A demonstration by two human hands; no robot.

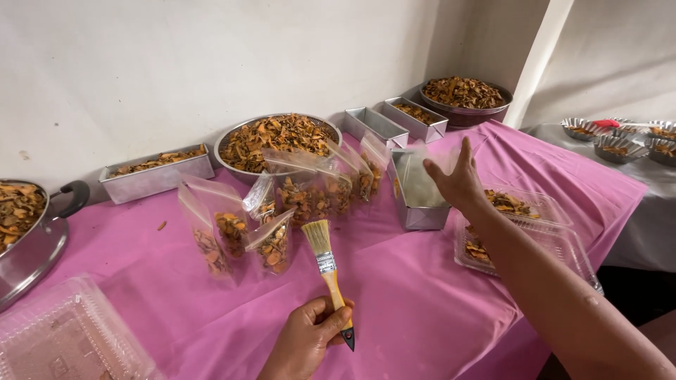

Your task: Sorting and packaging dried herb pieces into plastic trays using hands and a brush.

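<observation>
My left hand [308, 339] grips the yellow wooden handle of a flat paint brush [325, 262], bristles pointing away from me, above the pink tablecloth [394, 295]. My right hand [459, 179] reaches forward and pinches a clear plastic bag [422, 176] that stands in a rectangular metal tin [417, 214]. To the left of the tin stand several clear pouches of orange-brown dried chips [274, 211].
A large metal bowl of chips [278, 141] sits behind the pouches, with long metal tins [156, 172] along the wall. Clear plastic boxes with chips [524, 229] lie under my right arm. A pot [28, 236] and an empty plastic box [67, 334] are at left. Small fluted tins [620, 137] stand far right.
</observation>
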